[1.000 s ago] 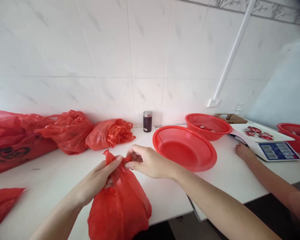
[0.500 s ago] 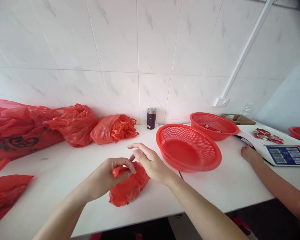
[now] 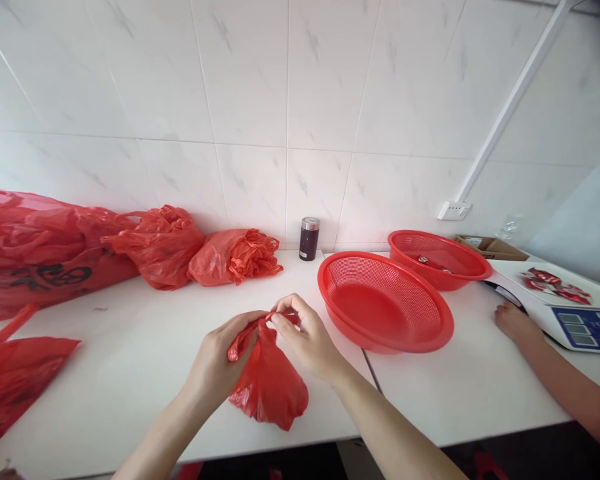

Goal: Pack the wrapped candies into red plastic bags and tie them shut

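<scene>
A small filled red plastic bag (image 3: 273, 390) stands near the front of the white table (image 3: 150, 387), its neck gathered at the top. My left hand (image 3: 220, 360) is closed around the bunched neck from the left. With thumb and fingers, my right hand (image 3: 305, 333) pinches a twisted end of the bag at the top right. Both hands meet at the neck, and the bag's contents do not show. Just right of my right hand lies a red plastic colander (image 3: 380, 300) with nothing visible in it.
Several bulging red bags (image 3: 155, 243) line the wall at left; another red bag (image 3: 25, 373) lies nearer. A dark thermos (image 3: 309, 240) stands behind. To the right are a second colander (image 3: 440, 257), a scale (image 3: 575, 320) with red-wrapped pieces, and a co-worker's hand (image 3: 517, 320).
The bag has gone from lying slanted to upright with its neck gathered. My right hand has closed on the bag's end. The view has shifted slightly left.
</scene>
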Demonstrator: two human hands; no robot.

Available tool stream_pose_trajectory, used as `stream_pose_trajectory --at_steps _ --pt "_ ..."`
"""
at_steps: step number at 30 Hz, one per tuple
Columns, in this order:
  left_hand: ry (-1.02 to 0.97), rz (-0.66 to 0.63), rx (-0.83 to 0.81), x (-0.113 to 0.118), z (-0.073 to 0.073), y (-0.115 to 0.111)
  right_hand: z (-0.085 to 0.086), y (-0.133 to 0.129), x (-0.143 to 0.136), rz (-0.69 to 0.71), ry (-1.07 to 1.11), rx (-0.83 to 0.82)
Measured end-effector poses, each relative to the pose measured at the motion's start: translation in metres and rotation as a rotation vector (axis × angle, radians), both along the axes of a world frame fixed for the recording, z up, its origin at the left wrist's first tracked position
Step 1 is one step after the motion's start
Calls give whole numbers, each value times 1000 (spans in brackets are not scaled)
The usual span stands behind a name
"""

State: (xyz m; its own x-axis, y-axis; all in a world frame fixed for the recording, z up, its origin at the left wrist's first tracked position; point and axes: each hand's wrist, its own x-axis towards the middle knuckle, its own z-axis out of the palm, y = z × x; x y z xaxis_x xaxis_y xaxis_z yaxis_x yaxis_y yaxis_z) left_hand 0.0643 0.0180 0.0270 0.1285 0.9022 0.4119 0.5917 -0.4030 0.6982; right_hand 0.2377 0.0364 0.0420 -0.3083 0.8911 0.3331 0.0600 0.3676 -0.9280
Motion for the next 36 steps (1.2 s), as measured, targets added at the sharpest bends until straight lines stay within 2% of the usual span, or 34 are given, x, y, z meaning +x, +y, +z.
stream_pose_trajectory --at_steps 3,5,7,11,14,18,22,24,27,31,36 --pt "-26 -30 -92 -4 -5 -7 -2 -8 -4 -23 47 62" --pt "-31 20 -112 -13 -11 -11 -12 -9 -3 -63 99 40" --pt "-33 130 -105 -28 -23 -15 -31 -8 2 -128 173 -17" --pt "-106 368 -115 -56 -61 -25 -78 0 21 -324 210 -127" --pt "-250 428 -192 -51 -82 -32 -98 6 25 -457 147 -168" --pt "-382 490 -188 -17 -87 -29 -100 7 4 -575 -156 -91" --pt "-240 510 -160 3 -89 -16 -108 5 -21 -467 -466 -21" --pt "-173 491 -176 1 -97 -7 -118 6 -25 -420 -567 -25" --pt "-30 488 -225 -12 -109 7 -128 13 -19 -457 -646 -28" --pt "191 457 -264 -26 -116 26 -126 31 -8 -475 -726 -8" --pt "379 445 -311 -30 -118 49 -125 60 -8 -481 -830 -84"
